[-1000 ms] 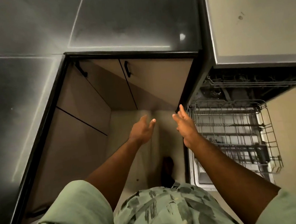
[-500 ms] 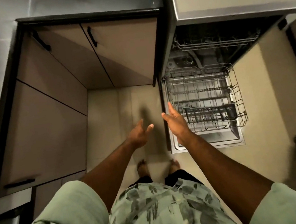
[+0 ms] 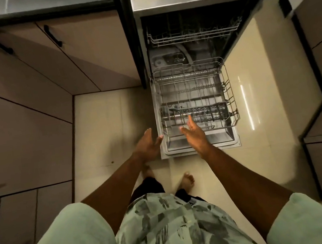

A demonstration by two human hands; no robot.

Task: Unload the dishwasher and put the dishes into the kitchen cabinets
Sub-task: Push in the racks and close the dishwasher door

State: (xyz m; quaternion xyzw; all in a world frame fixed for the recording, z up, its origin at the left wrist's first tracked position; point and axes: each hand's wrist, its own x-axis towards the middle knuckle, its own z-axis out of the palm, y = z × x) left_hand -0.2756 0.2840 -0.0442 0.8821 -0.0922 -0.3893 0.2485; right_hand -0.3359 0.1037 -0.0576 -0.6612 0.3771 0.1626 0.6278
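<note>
nearing the pulled-out lower rack (image 3: 187, 74) more than before, left hand (image 3: 148, 146) and right hand (image 3: 196, 136) empty, unclenched, apart

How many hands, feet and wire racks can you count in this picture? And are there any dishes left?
Hands: 2, the left hand and the right hand, both holding nothing
Wire racks: 2, the lower rack pulled out and the upper rack inside
Bare feet: 2, the left foot and the right foot
Dishes: 0 that I can see
Total: 6
</note>
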